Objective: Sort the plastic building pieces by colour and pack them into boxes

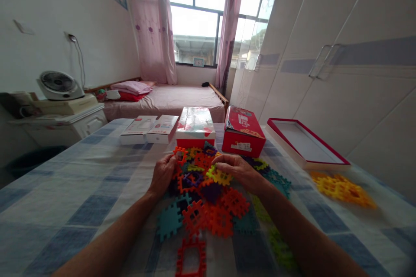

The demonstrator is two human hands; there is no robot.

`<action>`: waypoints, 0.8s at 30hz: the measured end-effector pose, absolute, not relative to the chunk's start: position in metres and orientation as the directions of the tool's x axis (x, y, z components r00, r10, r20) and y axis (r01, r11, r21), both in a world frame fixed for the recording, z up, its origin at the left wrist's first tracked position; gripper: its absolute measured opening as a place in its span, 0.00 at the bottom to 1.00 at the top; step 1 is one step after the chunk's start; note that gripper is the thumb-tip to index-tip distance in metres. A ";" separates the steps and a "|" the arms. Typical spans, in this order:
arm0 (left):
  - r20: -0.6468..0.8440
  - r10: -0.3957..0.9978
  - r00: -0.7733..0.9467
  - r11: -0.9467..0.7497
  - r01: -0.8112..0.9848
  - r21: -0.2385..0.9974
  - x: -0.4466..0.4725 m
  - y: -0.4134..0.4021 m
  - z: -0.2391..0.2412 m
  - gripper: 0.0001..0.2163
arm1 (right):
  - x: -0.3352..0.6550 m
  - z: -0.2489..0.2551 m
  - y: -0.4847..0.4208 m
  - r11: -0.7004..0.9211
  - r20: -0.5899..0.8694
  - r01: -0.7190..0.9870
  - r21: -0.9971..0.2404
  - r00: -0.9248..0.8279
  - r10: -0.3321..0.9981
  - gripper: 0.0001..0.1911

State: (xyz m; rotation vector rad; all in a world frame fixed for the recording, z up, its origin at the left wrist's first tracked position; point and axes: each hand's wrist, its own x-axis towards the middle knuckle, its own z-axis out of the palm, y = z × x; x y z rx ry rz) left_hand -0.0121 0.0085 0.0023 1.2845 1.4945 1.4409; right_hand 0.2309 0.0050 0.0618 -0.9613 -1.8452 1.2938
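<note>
A heap of notched plastic building tiles in orange, teal, purple and yellow lies on the checked cloth in front of me. At its left side my left hand is closed on the edge of an orange tile. My right hand reaches in from the right, thumb and fingers pinching a yellow tile near the top of the heap. Closer to me lie several orange tiles, a teal tile and an orange frame tile with a large square hole. My right forearm partly hides green tiles.
Behind the heap stand a white and red box, a red box and two flat white boxes. An open shallow tray with a red rim sits at the right. Yellow-orange tiles lie in front of it.
</note>
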 end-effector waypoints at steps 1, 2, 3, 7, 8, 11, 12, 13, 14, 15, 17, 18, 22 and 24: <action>0.158 0.949 -0.274 -0.107 0.193 0.975 -0.012 0.009 0.002 0.20 | 0.231 0.061 0.006 0.259 0.141 0.200 -0.945 -0.466 0.874 0.12; 0.161 0.949 -0.271 -0.110 0.194 0.975 -0.013 0.009 0.002 0.20 | 0.231 0.059 0.007 0.291 0.179 0.228 -0.929 -0.411 0.894 0.12; 0.163 0.949 -0.271 -0.112 0.192 0.975 -0.013 0.009 0.002 0.20 | 0.233 0.058 0.010 0.323 0.223 0.268 -0.908 -0.344 0.912 0.11; 0.162 0.949 -0.270 -0.113 0.190 0.975 -0.012 0.009 0.002 0.20 | 0.242 0.051 0.022 0.359 0.321 0.371 -0.856 -0.161 0.933 0.11; 0.165 0.949 -0.270 -0.115 0.192 0.975 -0.012 0.008 0.001 0.20 | 0.244 0.051 0.024 0.357 0.322 0.356 -0.864 -0.155 0.934 0.11; 0.169 0.948 -0.270 -0.119 0.193 0.974 -0.012 0.008 0.001 0.19 | 0.245 0.054 0.024 0.333 0.296 0.243 -0.911 -0.176 0.939 0.11; 0.169 0.948 -0.271 -0.119 0.192 0.974 -0.012 0.008 0.001 0.19 | 0.245 0.055 0.023 0.322 0.294 0.198 -0.926 -0.160 0.942 0.11; 0.169 0.947 -0.274 -0.118 0.192 0.974 -0.012 0.008 0.001 0.19 | 0.243 0.057 0.022 0.316 0.299 0.153 -0.936 -0.125 0.946 0.12; 0.168 0.946 -0.276 -0.117 0.193 0.974 -0.012 0.009 0.001 0.20 | 0.242 0.059 0.020 0.314 0.306 0.110 -0.943 -0.082 0.948 0.12; 0.168 0.946 -0.277 -0.116 0.197 0.974 -0.013 0.009 0.001 0.20 | 0.241 0.061 0.018 0.312 0.308 0.072 -0.947 -0.057 0.950 0.12; 0.168 0.947 -0.274 -0.112 0.209 0.972 -0.013 0.009 0.001 0.20 | 0.239 0.063 0.015 0.289 0.281 0.043 -0.956 -0.146 0.949 0.14; 0.167 0.948 -0.271 -0.110 0.213 0.971 -0.013 0.009 0.001 0.20 | 0.238 0.062 0.014 0.284 0.261 0.072 -0.956 -0.232 0.937 0.15; 0.153 0.951 -0.270 -0.100 0.203 0.974 -0.013 0.009 0.002 0.21 | 0.241 0.050 0.020 0.407 0.290 0.499 -0.765 -0.297 0.910 0.18; 0.152 0.949 -0.276 -0.097 0.205 0.974 -0.012 0.008 0.002 0.20 | 0.244 0.038 0.027 0.372 0.331 0.738 -0.564 -0.211 0.920 0.19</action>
